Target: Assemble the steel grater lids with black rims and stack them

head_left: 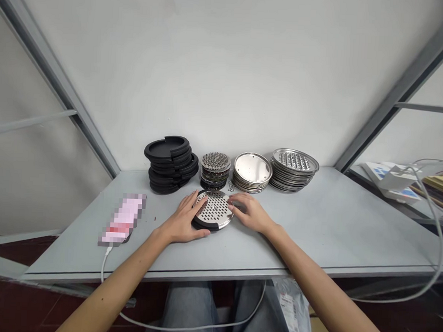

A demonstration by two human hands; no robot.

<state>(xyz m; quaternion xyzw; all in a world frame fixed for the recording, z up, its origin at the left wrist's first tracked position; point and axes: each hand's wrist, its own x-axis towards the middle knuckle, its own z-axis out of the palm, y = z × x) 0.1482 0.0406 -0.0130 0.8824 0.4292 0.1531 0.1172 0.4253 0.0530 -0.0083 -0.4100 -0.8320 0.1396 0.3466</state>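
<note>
Slotted disc: from where I stand, this shiny metal disc (215, 208) lies on the grey table (314, 238), between the person's two hands, a curved black holder (214, 226) showing around part of its rim.
Left hand: the left hand (184, 219) is spread at the disc's left side, a finger reaching over the metal, the thumb along the near edge of the holder.
Right hand: the right hand (251, 214) has its fingers bent at the disc's right rim; whether they pinch it, I cannot tell.
Black stack: more black holders (166, 173), piled unevenly beyond the disc, to its left.
Spiked stack: small rough-topped discs (216, 162), just beyond the disc.
Smooth stack: plain round plates (252, 167), beyond the disc, slightly right.
Wide stack: larger grater plates (295, 162), farther right of the disc.
Phone: a phone (124, 218) on a white cable (108, 250), well left of the disc.
</note>
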